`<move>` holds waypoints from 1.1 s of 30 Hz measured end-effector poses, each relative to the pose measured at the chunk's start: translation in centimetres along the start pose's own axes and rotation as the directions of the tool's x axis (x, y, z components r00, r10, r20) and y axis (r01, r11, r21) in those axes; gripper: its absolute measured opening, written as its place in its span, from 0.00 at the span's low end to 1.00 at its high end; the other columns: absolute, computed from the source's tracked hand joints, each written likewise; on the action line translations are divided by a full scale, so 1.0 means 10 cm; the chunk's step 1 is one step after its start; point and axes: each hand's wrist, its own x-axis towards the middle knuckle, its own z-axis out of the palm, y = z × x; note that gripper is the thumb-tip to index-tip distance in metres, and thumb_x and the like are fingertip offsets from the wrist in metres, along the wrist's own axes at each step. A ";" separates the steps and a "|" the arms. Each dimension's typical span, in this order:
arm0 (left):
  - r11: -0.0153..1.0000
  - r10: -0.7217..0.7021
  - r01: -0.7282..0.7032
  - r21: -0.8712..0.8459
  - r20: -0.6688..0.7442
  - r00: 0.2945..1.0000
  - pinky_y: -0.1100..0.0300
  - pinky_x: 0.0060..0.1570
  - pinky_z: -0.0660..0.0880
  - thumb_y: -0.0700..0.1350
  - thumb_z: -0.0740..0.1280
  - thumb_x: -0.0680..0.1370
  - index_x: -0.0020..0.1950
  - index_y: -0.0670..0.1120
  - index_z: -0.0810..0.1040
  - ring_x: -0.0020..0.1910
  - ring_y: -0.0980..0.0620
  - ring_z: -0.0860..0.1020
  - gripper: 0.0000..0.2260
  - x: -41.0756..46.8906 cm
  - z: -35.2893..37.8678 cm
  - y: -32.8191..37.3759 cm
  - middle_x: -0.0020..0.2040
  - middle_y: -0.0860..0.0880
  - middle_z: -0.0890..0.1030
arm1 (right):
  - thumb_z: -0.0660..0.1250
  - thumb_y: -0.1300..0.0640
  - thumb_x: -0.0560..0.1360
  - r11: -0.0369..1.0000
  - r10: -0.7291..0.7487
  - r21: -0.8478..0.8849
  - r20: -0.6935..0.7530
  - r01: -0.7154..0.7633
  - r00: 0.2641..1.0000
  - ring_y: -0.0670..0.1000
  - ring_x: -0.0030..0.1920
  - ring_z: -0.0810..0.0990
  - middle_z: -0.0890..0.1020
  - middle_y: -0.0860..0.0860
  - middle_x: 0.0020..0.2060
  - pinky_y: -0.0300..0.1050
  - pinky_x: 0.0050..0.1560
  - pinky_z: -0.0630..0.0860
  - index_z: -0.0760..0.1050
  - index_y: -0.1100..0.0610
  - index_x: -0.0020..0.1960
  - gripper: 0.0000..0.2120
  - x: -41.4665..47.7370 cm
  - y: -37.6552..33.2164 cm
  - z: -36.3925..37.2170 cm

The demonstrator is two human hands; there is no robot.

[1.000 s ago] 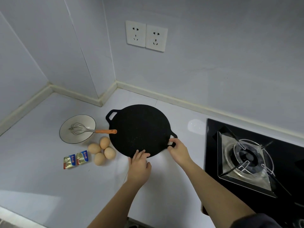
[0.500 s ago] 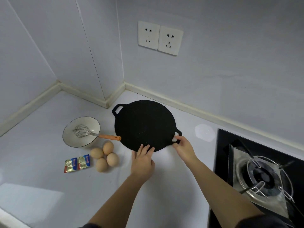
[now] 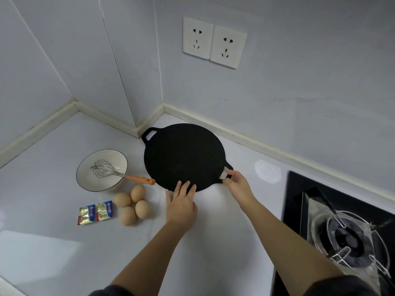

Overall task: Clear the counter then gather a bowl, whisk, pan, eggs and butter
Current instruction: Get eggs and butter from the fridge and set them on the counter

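Note:
A flat round black pan [image 3: 183, 155] lies on the white counter near the wall corner. My right hand [image 3: 238, 185] grips its right loop handle. My left hand [image 3: 181, 202] lies flat with spread fingers, fingertips on the pan's near rim. Left of the pan stands a white bowl [image 3: 89, 178] holding a wire whisk [image 3: 103, 168] whose orange handle pokes out over the rim. Several brown eggs [image 3: 132, 204] sit in a cluster in front of the bowl. Two foil butter packets [image 3: 95, 212] lie side by side left of the eggs.
A black gas hob [image 3: 346, 238] with a metal burner ring fills the right side. Two wall sockets [image 3: 214, 42] sit above the pan. A raised backsplash edge [image 3: 256, 141] runs along the walls. The counter's front edge [image 3: 8, 285] shows at bottom left.
The pan has shifted away from me toward the wall corner, with both hands following it. The view has swung left, pushing the hob further toward the right edge.

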 end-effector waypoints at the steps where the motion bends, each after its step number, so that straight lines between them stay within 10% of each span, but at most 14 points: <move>1: 1.000 -0.009 0.009 0.003 -0.003 1.000 0.43 0.75 0.44 0.44 0.56 0.81 0.77 0.54 0.52 0.77 0.49 0.42 0.26 0.01 0.00 0.00 0.78 0.51 0.51 | 0.63 0.57 0.77 1.000 0.005 0.013 0.006 -0.005 1.000 0.48 0.54 0.71 0.73 0.51 0.61 0.42 0.54 0.67 0.68 0.53 0.68 0.20 0.01 -0.01 0.01; 22: 0.997 -0.004 -0.004 0.080 0.096 0.995 0.40 0.73 0.43 0.49 0.54 0.82 0.78 0.52 0.51 0.77 0.46 0.41 0.25 0.02 -0.07 0.14 0.79 0.47 0.46 | 0.61 0.58 0.78 1.000 0.017 0.024 0.037 -0.018 0.999 0.49 0.57 0.71 0.72 0.52 0.63 0.42 0.55 0.66 0.64 0.53 0.72 0.22 -0.02 0.05 0.01; 27: 0.983 -0.017 -0.021 -0.184 -0.202 0.979 0.54 0.73 0.57 0.43 0.60 0.80 0.73 0.47 0.65 0.75 0.49 0.56 0.21 -0.38 -0.09 0.00 0.75 0.48 0.60 | 0.60 0.60 0.78 0.986 -0.087 -0.140 0.046 0.093 0.995 0.54 0.64 0.73 0.72 0.52 0.66 0.38 0.52 0.67 0.59 0.53 0.74 0.26 -0.34 0.05 0.09; 33: 0.938 -0.082 -0.092 -0.335 -0.470 0.879 0.60 0.50 0.71 0.34 0.72 0.70 0.54 0.42 0.80 0.52 0.47 0.77 0.14 -0.90 -0.11 -0.58 0.53 0.46 0.78 | 0.63 0.62 0.76 0.954 -0.170 -0.205 0.225 0.218 0.959 0.50 0.69 0.69 0.71 0.51 0.69 0.37 0.62 0.66 0.64 0.55 0.72 0.25 -0.81 0.19 0.56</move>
